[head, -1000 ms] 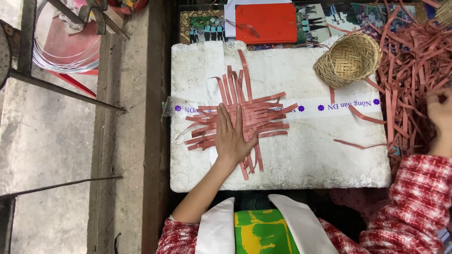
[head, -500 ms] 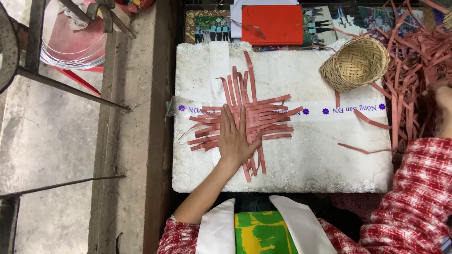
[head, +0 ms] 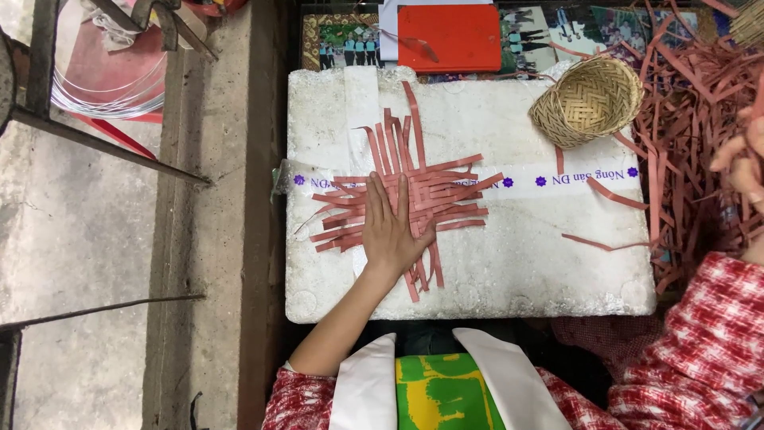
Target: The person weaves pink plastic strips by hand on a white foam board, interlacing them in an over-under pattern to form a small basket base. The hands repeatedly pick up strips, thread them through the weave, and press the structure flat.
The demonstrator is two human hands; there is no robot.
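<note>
Your left hand [head: 394, 231] stays spread flat on the woven red strip mat [head: 414, 195] while your right hand [head: 744, 163] has lifted, pinching loose red strips [head: 684, 119].

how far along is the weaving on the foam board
Early. Done: a small crossed patch of red strips lies woven on the white foam board. In hand: the left hand presses flat on the patch, while the right hand is at the loose strip pile. Left: the strip ends lie flat and unwoven, nothing like the finished small basket nearby.
</note>
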